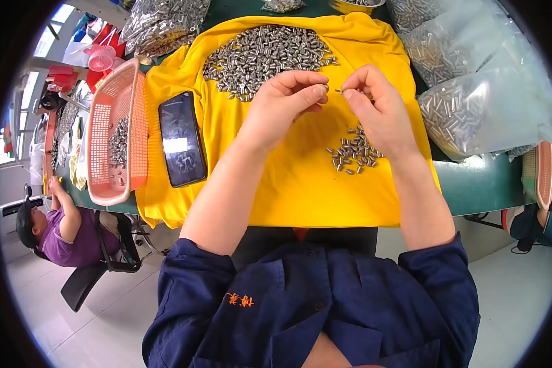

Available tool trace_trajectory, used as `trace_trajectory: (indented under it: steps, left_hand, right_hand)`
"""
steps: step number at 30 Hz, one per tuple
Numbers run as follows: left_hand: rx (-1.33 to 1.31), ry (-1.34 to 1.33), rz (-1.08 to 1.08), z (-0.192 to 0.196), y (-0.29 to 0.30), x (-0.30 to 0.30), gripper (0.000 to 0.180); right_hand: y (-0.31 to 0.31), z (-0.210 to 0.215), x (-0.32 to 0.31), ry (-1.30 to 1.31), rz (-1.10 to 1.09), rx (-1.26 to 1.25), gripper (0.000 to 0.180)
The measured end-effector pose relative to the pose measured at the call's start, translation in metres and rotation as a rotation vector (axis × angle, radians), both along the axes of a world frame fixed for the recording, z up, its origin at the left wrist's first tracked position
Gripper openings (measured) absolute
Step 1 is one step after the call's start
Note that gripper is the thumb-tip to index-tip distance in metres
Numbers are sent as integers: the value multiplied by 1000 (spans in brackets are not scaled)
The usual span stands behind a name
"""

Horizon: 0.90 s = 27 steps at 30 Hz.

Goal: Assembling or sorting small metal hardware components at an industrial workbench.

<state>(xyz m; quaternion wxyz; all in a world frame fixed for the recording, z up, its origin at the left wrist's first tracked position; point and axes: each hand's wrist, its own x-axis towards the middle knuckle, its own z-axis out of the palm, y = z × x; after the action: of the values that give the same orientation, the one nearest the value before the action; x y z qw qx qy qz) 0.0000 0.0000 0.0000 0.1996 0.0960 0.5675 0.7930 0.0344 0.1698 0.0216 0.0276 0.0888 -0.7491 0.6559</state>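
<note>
Your left hand [282, 104] pinches what looks like a small metal piece [325, 87] between thumb and forefinger; your right hand [381, 113] is closed on a thin dark pin [338, 91], its tip just short of the other, both above the yellow cloth [288, 199]. So little of either shows past your fingertips that a slack pinch could drop one. Fallen into the large heap of metal fittings [270, 55] or the smaller pile [357, 152], it might be hard to find; a dragging right wrist could scatter that smaller pile.
</note>
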Motion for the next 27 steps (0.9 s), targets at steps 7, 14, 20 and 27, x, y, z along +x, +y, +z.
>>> trace_trajectory:
  steps: [7, 14, 20, 27]
  left_hand:
    - [227, -173, -72, 1, 3, 3, 14]
    - [198, -135, -79, 1, 4, 4, 14]
    - [68, -58, -50, 3, 5, 5, 13]
    - [-47, 78, 34, 1, 9, 7, 12]
  right_hand:
    - [0, 2, 1, -65, 37, -89, 4]
    - [-1, 0, 1, 27, 21, -10, 4]
    - [-3, 8, 7, 147, -3, 256, 4]
    - [-1, -2, 2, 14, 11, 81, 5]
